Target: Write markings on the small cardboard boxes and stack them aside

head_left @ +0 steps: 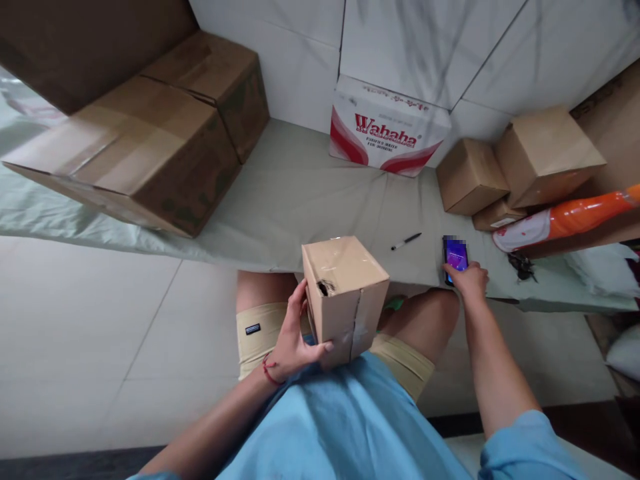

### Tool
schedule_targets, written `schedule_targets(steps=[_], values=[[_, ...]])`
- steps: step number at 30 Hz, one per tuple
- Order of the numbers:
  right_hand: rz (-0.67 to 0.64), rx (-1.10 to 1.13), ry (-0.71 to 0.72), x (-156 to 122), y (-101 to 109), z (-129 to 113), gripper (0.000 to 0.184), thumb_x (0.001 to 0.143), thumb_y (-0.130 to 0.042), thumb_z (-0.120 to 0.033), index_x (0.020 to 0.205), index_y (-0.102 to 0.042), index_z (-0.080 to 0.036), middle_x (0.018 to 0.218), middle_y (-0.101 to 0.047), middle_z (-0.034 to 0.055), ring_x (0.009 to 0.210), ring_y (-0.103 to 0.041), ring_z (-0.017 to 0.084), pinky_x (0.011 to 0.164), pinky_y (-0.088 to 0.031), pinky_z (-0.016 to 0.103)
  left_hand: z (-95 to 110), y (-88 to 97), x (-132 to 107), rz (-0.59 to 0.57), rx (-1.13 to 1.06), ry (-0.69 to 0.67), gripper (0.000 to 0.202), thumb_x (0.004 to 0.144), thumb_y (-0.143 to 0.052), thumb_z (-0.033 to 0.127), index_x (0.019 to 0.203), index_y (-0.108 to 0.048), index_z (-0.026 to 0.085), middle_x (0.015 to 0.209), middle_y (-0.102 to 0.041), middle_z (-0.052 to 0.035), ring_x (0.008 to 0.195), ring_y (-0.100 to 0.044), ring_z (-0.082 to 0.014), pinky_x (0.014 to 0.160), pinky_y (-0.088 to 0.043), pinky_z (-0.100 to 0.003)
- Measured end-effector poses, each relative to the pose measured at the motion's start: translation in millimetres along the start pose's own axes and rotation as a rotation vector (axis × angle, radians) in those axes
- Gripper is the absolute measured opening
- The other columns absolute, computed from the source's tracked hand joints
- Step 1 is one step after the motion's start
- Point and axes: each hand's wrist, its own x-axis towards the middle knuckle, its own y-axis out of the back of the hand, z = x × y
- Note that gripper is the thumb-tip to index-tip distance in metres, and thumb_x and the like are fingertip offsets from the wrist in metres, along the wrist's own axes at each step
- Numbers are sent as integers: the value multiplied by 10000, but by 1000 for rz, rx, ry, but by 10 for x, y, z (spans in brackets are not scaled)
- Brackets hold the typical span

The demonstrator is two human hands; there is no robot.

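My left hand [295,337] is wrapped round the lower left side of a small taped cardboard box [345,293], held upright over my lap; the box has a torn hole near its top edge. My right hand [469,279] reaches out to a phone [455,257] with a lit purple screen lying on the pale green sheet [300,193]. Its fingers rest on the phone's near end. A black pen [406,241] lies on the sheet just left of the phone.
Large cardboard boxes [150,133] are stacked at the left. A white and red Wahaha carton [387,127] stands against the wall. Small boxes [500,173] and an orange wrapped roll [575,217] sit at the right, with a dark key bunch [521,265] nearby.
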Motion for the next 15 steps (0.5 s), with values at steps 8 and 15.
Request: schedule_targets(steps=[8, 15], values=[[-164, 389, 332, -706, -92, -101, 827, 945, -679, -633, 1581, -524, -127, 1465, -664, 249, 1391, -633, 371, 1214, -496, 580, 260, -118, 163, 6, -401, 215, 1113, 770, -816, 878, 1629, -478, 256, 1648, -534, -173, 1545, -489, -467, 1276, -459, -567], [-743, 869, 823, -1836, 4, 33, 1010, 943, -617, -878, 1758, -314, -363, 1756, -461, 159, 1587, -545, 353, 1230, -562, 565, 539, -371, 351, -28, -672, 380, 1086, 765, -872, 810, 1609, -480, 250, 1667, -544, -167, 1575, -480, -460, 1262, -486, -555]])
